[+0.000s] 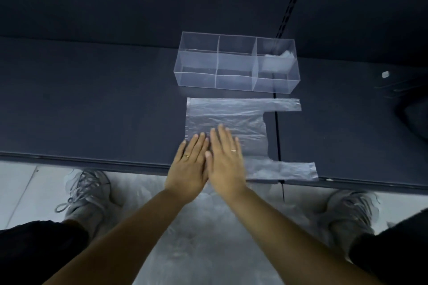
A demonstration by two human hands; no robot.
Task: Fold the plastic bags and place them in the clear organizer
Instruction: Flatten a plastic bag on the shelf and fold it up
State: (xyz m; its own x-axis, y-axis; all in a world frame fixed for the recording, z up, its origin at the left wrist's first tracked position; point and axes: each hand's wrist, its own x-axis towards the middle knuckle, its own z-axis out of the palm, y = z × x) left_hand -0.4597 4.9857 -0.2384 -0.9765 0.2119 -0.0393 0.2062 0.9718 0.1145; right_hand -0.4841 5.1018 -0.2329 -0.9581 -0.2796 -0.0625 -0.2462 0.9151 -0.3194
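A translucent plastic bag (231,113) lies flat on the dark table, its two handle strips pointing right. My left hand (188,169) and my right hand (225,162) press side by side on the bag's near left part, fingers straight and flat. Beyond the bag stands the clear organizer (236,62) with three compartments in a row. A folded plastic bag (276,61) sits in its right compartment; the other two hold nothing.
The dark table (92,104) has its front edge just under my wrists. A heap of loose plastic bags (208,227) lies on the floor between my two grey shoes. A small white scrap (385,74) sits at the far right.
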